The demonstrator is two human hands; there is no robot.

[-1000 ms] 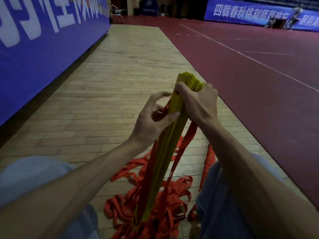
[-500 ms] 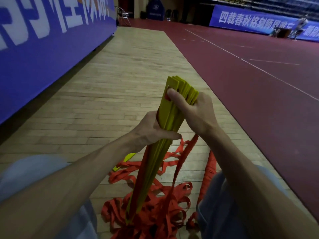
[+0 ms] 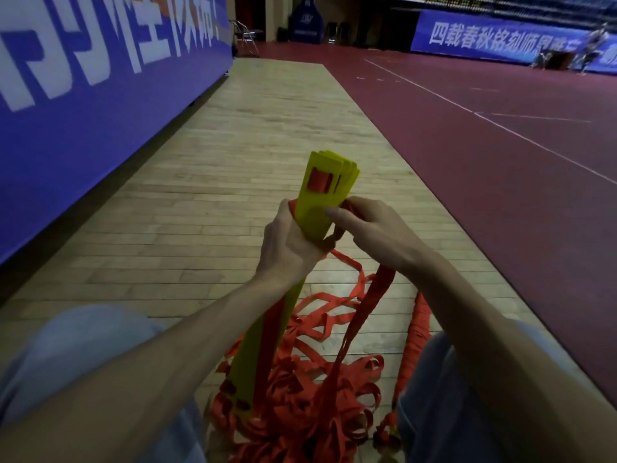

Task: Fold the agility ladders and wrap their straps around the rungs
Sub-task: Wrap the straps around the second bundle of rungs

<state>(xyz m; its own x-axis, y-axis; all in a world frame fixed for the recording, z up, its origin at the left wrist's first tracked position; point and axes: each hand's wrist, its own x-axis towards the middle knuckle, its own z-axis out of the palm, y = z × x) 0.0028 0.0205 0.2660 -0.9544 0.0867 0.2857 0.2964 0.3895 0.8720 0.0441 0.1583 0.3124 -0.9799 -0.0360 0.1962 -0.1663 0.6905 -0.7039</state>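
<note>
Knees in light blue trousers (image 3: 76, 345) at both lower corners, person seated low on the floor. Between the knees a loose heap of red straps (image 3: 310, 412) on the boards. Yellow rungs (image 3: 329, 182), stacked flat into one bundle, rise out of the heap, tilted up and away, lower end buried in the straps, top end fanned a little. Red webbing shows through a slot near the top of the front rung.

Left hand (image 3: 287, 242) wrapped around the bundle just below the top, fingers curled behind it. Right hand (image 3: 370, 228) against the bundle's right edge, thumb across the yellow face, fingers curled on a bit of red strap; a run of strap drops from under this hand down to the heap. Hands close together, both on the bundle.

Beside the right knee a second ladder (image 3: 417, 332), wound in red, lying on the floor.

Pale wooden floor (image 3: 233, 145) runs ahead as a strip. Right of it a dark red court surface (image 3: 484, 168) with white lines. Blue banner (image 3: 83, 111) with large white characters along the left. Far end: folding chair (image 3: 245, 36), another blue banner (image 3: 484, 38) with white characters, dim seating behind, too dark to make out.
</note>
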